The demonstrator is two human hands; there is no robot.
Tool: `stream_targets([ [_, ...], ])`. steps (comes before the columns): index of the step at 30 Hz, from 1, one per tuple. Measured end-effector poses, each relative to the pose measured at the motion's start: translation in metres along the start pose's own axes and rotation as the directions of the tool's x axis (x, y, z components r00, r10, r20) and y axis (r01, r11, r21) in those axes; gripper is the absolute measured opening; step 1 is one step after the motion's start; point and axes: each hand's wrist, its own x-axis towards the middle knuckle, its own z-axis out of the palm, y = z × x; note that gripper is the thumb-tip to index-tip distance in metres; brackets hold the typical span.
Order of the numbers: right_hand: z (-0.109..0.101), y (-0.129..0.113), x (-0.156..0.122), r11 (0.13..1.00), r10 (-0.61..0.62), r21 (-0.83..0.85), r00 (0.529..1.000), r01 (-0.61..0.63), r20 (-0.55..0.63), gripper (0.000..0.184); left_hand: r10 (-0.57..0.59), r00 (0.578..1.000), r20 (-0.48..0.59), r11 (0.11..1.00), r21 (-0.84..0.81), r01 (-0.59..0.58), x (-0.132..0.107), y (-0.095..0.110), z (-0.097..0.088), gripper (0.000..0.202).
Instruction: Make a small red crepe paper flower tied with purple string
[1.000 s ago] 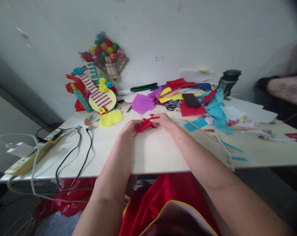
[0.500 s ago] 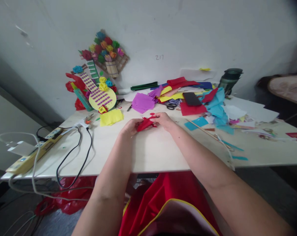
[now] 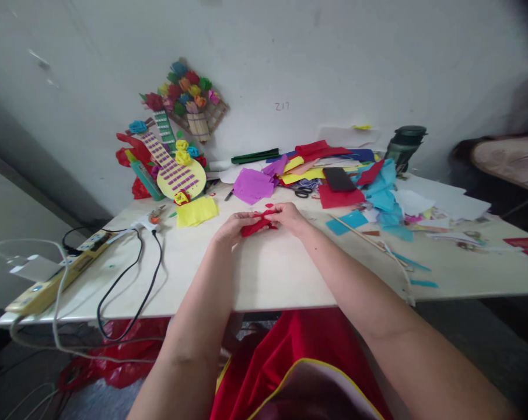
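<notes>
Both my hands meet over the middle of the white table (image 3: 272,274), pinching a small piece of red paper (image 3: 254,226) between them. My left hand (image 3: 230,227) grips its left end with curled fingers. My right hand (image 3: 289,216) holds the right end, fingers closed on it. The red paper looks folded or rolled into a narrow strip just above the tabletop. A few tiny red scraps (image 3: 269,206) lie just beyond it.
Behind the hands lie a purple sheet (image 3: 252,185), a yellow sheet (image 3: 197,210), scissors (image 3: 302,191), a dark phone (image 3: 339,179) on piled coloured papers, and a dark bottle (image 3: 404,147). A paper guitar (image 3: 172,169) and flower craft (image 3: 189,96) lean on the wall. A power strip (image 3: 53,280) with cables sits left.
The red paper has been squeezed into a narrower, flatter strip between my hands, which stay in about the same place. The view shifted slightly.
</notes>
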Motion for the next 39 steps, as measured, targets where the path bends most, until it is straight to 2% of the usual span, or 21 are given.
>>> stream_targets([
  [3,0.000,-0.001,0.000,1.000,-0.020,0.003,0.999,0.020,0.029,0.013,0.007,0.998,-0.059,0.999,0.032,-0.005,0.001,0.000,0.002,0.021],
  [7,-0.004,-0.004,0.002,0.989,-0.035,0.145,0.999,0.034,0.001,0.017,0.014,0.998,-0.068,0.999,0.029,-0.012,0.002,-0.001,0.001,0.026],
  [10,-0.009,-0.007,0.004,0.972,0.013,0.236,0.999,-0.001,-0.049,0.024,0.051,0.996,-0.077,0.998,0.034,-0.048,0.003,0.000,-0.001,0.034],
  [12,-0.011,-0.008,0.005,0.965,0.039,0.259,0.998,-0.027,-0.044,0.026,0.085,0.990,-0.113,0.996,0.051,-0.080,0.003,0.000,-0.002,0.038],
  [18,-0.006,-0.004,0.002,0.992,0.034,0.116,0.998,-0.039,0.044,0.020,0.166,0.972,-0.164,0.982,0.112,-0.149,0.007,-0.002,-0.003,0.045],
  [24,-0.001,-0.001,0.005,0.999,-0.050,-0.014,0.997,0.049,-0.063,0.021,0.143,0.976,-0.164,0.987,0.098,-0.128,0.008,-0.004,0.000,0.043],
  [28,0.000,-0.001,0.007,0.998,-0.051,-0.041,0.991,0.046,-0.124,0.007,0.125,0.981,-0.150,0.990,0.082,-0.113,0.007,-0.004,0.003,0.038],
  [31,0.001,0.000,0.008,0.998,-0.040,-0.055,0.990,0.033,-0.136,0.002,0.116,0.984,-0.133,0.991,0.079,-0.106,0.007,-0.006,0.005,0.036],
  [39,-0.001,0.000,0.006,0.999,-0.024,-0.037,0.989,0.019,-0.148,0.007,0.116,0.984,-0.136,0.992,0.070,-0.107,0.010,-0.008,0.005,0.035],
])
